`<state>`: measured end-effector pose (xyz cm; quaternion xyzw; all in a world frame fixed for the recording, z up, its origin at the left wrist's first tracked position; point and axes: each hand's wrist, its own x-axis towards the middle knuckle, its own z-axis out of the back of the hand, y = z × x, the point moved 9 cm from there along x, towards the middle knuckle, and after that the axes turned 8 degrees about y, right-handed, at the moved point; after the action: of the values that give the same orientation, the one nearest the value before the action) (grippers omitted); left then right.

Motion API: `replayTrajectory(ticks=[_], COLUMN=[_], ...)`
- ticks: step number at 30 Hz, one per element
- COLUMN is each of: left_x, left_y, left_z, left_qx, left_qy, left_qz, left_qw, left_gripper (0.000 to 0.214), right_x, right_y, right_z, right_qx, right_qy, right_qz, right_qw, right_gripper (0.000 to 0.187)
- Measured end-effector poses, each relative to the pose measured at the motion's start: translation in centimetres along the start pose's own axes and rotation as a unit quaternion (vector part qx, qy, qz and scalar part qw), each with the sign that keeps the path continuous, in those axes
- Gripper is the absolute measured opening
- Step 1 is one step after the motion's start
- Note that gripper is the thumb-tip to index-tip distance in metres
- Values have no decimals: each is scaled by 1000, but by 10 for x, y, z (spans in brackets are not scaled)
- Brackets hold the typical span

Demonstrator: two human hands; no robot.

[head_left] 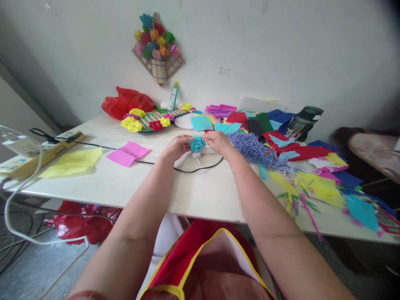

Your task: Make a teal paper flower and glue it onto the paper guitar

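Observation:
A small turquoise paper flower [197, 144] with a pale, wrapped-looking base is held upright above the white table [206, 196]. My left hand [177, 146] pinches the flower's left edge between its fingertips. From the other side, my right hand [218, 141] grips the upper right petals. Just right of that hand lies a heap of lavender yarn [254, 148]. To the left, a pink paper square [128, 153] and a yellow paper sheet [73, 161] rest on the tabletop. A black cable [200, 170] curves below the flower.
A woven piece with yellow and red paper flowers [146, 121] lies at the back beside a red plastic bag [126, 103]. Coloured paper scraps and a dark bottle [303, 121] crowd the right. A power strip [40, 152] sits far left; a flower decoration [158, 50] hangs on the wall.

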<state>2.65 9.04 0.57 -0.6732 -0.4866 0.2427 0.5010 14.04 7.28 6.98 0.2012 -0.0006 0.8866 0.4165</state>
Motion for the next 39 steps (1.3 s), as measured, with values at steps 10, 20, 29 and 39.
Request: replayTrajectory(ticks=[10, 20, 29, 39], left_x=[-1, -1, -3, -6], left_y=[-7, -6, -5, -4], left_z=[-10, -5, -2, 7], left_qx=[102, 103, 112, 219], left_qy=[4, -44, -99, -179], left_qz=[-31, -47, -54, -72], left_qw=[994, 993, 987, 956], left_gripper=[30, 30, 26, 26], right_x=[-1, -3, -3, -4], right_y=[-3, -3, -1, 5], right_z=[-1, 0, -2, -3], right_qx=[9, -13, -52, -99], right_qy=[-13, 2, 14, 35], right_qz=[-15, -52, -94, -121], right_qw=[1000, 999, 994, 987], right_gripper=[32, 32, 31, 31])
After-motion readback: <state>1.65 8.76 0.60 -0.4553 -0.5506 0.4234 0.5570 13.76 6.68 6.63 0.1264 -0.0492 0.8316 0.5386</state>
